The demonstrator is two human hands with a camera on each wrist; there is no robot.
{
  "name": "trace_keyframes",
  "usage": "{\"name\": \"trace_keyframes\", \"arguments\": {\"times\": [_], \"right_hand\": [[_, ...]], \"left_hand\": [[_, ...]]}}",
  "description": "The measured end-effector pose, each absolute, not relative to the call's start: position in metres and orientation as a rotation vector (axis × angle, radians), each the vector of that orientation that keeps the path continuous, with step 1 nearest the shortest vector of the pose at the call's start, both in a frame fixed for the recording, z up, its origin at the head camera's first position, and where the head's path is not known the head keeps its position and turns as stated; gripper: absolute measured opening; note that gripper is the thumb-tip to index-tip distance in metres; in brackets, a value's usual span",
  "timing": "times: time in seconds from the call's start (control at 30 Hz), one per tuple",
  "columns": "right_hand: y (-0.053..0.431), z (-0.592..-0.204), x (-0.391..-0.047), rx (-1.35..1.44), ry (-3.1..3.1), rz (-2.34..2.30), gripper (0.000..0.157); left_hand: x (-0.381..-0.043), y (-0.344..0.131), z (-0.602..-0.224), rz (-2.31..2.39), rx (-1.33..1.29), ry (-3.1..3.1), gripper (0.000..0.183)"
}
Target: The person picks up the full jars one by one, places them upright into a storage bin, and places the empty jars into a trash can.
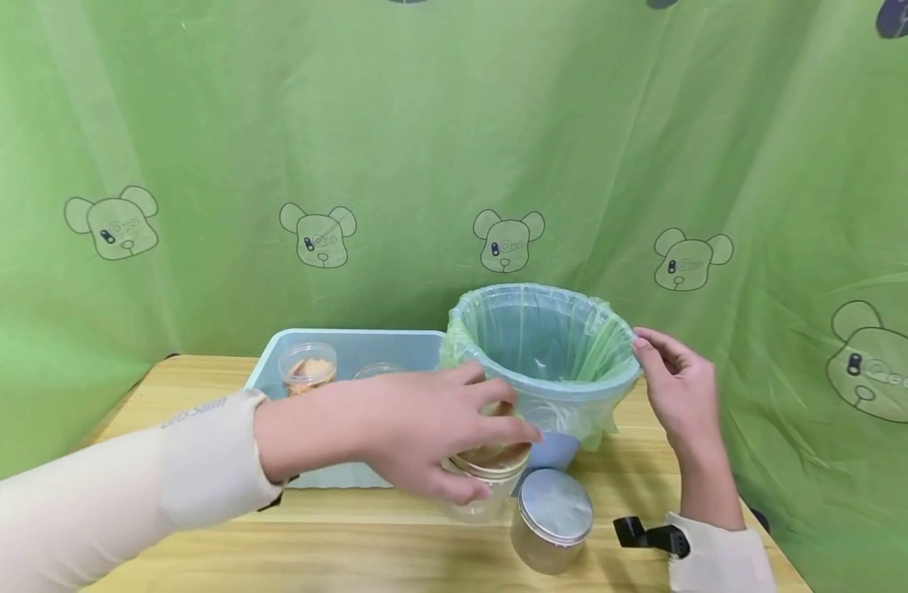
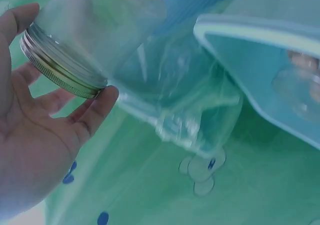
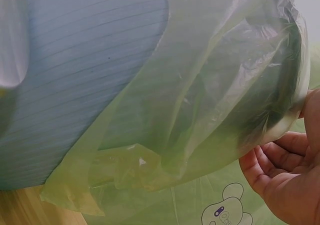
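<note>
My left hand (image 1: 446, 428) reaches down over a clear jar with a metal screw lid (image 2: 62, 65). In the left wrist view its thumb and fingers grip the lid's edge; from the head, the hand hides part of this jar. My right hand (image 1: 680, 387) pinches the rim of a light-blue trash bin (image 1: 580, 394), lined with a thin green bag (image 1: 461, 338). The bag's loose edge hangs down the bin's ribbed outer wall (image 3: 100, 50). A second clear jar with a silver lid (image 1: 556, 504) stands on the table in front of the bin.
Left of the bin sits a light-blue tray (image 1: 358, 333), partly behind my left arm. Inside it are a clear container with orange-brown contents (image 1: 308, 368) and another clear container (image 1: 378, 370). The wooden table (image 1: 335, 552) backs onto a green curtain (image 1: 395, 148) printed with bear heads.
</note>
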State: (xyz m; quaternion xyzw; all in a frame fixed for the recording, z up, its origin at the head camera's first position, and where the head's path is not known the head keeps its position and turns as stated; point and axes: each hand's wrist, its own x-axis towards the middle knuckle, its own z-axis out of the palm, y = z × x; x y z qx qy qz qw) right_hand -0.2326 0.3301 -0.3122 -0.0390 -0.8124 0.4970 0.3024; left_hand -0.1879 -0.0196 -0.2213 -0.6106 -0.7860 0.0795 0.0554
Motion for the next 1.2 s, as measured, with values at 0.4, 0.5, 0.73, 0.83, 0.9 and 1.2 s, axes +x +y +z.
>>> {"name": "trace_keyframes", "arguments": {"times": [0.4,0.5,0.73,0.83,0.9,1.2], "right_hand": [[0.33,-0.31,-0.231,-0.104,-2.17,1.299,0.048],[0.329,-0.31,-0.231,-0.097,-2.169,1.299,0.048],[0.328,-0.31,-0.229,-0.089,-2.168,1.3,0.048],[0.327,-0.31,-0.229,-0.081,-2.166,1.301,0.048],[0.327,-0.31,-0.229,-0.076,-2.164,1.299,0.048],[0.329,-0.311,-0.23,-0.067,-2.155,1.303,0.049]], "left_hand": [[-0.199,-0.046,-0.17,0.102,-1.706,-2.507,0.063],[-0.206,-0.051,-0.158,0.076,-1.66,-2.549,0.062],[-0.225,-0.056,-0.134,0.057,-1.582,-2.513,0.061],[-0.233,-0.057,-0.127,0.042,-1.557,-2.502,0.063],[-0.239,-0.056,-0.123,0.038,-1.54,-2.502,0.063],[-0.262,-0.042,-0.118,0.023,-1.519,-2.444,0.062]]}}
